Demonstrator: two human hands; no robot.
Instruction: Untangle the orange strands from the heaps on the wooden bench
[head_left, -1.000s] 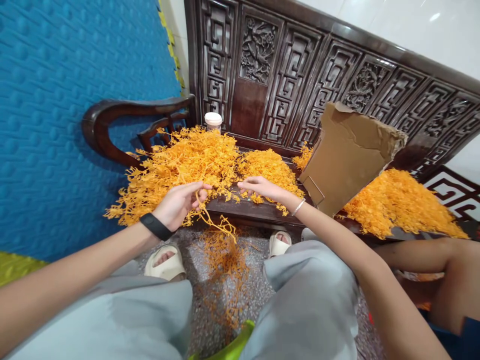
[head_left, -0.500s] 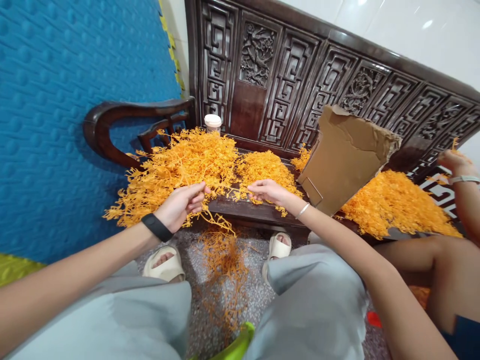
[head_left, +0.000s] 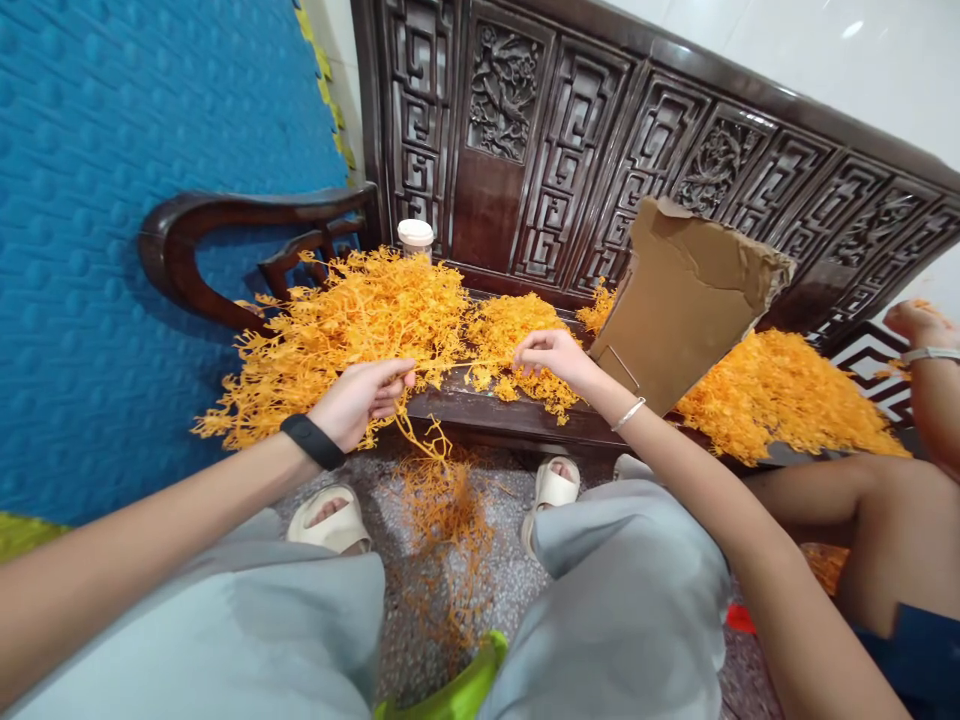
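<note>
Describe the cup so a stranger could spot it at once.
Start with the dark carved bench and go to its curved armrest at picture left. Beside that lies the big orange heap, with the cup standing just behind it. Its white lid stands out against orange tangle and dark wood.

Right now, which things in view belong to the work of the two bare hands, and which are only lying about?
Belonging to the work:
left hand, holding an orange branching strand
right hand, with a thin orange stem stretched to it
big tangled orange pile

Seemingly just lying about:
white-lidded cup behind that pile
brown torn-edged cardboard sheet
</note>
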